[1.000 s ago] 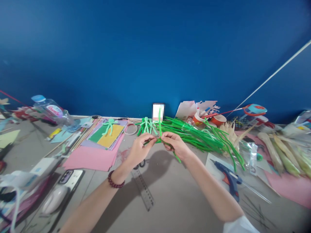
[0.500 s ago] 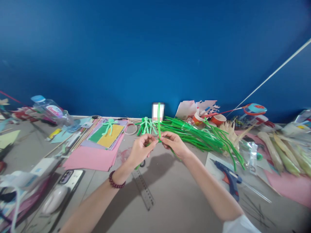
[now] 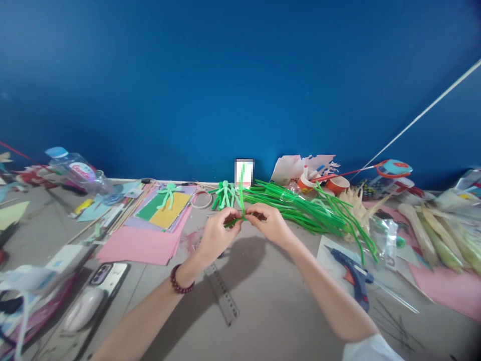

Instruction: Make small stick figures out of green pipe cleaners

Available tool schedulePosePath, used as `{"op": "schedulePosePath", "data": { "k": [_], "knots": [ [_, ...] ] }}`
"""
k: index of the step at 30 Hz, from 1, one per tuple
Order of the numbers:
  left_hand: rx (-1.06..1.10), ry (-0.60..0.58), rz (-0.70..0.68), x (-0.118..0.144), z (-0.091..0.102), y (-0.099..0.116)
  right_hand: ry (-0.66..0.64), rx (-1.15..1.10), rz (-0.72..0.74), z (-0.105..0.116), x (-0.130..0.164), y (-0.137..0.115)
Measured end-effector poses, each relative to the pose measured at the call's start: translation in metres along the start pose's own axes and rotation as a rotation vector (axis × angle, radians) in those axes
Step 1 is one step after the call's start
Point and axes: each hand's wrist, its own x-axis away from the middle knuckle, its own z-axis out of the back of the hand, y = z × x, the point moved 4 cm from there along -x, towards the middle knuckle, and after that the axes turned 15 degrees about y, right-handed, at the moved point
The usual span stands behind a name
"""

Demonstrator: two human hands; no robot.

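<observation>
Between my two hands a green pipe cleaner [image 3: 242, 193] stands upright above the table, its lower part bent at the fingertips. My left hand [image 3: 221, 228] pinches it from the left, and a short green end shows by those fingers. From the right my right hand [image 3: 268, 223] pinches the same spot with thumb and index finger. Just behind are small green pipe cleaner figures [image 3: 225, 194] near the wall. To the right of them lies a large bundle of green pipe cleaners [image 3: 308, 210]. A metal ruler [image 3: 222, 296] lies below my left wrist.
Pink paper sheets [image 3: 139, 245] and a green-and-yellow packet [image 3: 163, 211] with another figure lie left. A glue gun [image 3: 351, 273] rests at right, near corn husks [image 3: 439, 240]. A phone [image 3: 101, 286], a plastic bottle [image 3: 77, 168] and paper cups [image 3: 337, 185] stand or lie around.
The hands have drawn slightly closer together at the pipe cleaner. The length that slanted down below my right hand no longer shows there, and the upright part has shifted slightly left.
</observation>
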Motion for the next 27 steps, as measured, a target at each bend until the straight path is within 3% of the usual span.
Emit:
{"op": "schedulePosePath", "data": {
  "k": [5, 9, 12, 16, 18, 20, 22, 27],
  "knots": [
    [-0.133, 0.005, -0.117, -0.002, 0.001, -0.002, 0.017, 0.104, 0.152, -0.001, 0.003, -0.006],
    [-0.285, 0.076, -0.362, 0.002, 0.001, -0.003, 0.056, 0.082, 0.119, -0.003, 0.004, -0.005],
    [-0.428, 0.202, -0.656, 0.010, 0.002, 0.000, 0.055, -0.028, -0.056, -0.004, 0.003, 0.002],
    [-0.557, 0.150, -1.029, 0.021, -0.001, 0.000, -0.028, -0.227, -0.417, -0.010, 0.006, 0.015],
    [-0.576, 0.148, -1.123, 0.023, -0.001, 0.001, -0.060, -0.342, -0.570, -0.014, 0.008, 0.019],
    [-0.563, 0.148, -1.088, 0.020, -0.001, 0.003, -0.062, -0.429, -0.638, -0.015, 0.009, 0.021],
    [-0.496, 0.139, -0.921, 0.014, -0.002, 0.004, -0.042, -0.441, -0.603, -0.014, 0.008, 0.021],
    [-0.258, 0.097, -0.529, 0.004, -0.001, 0.004, 0.045, -0.204, -0.274, -0.006, 0.001, 0.018]
  ]
}}
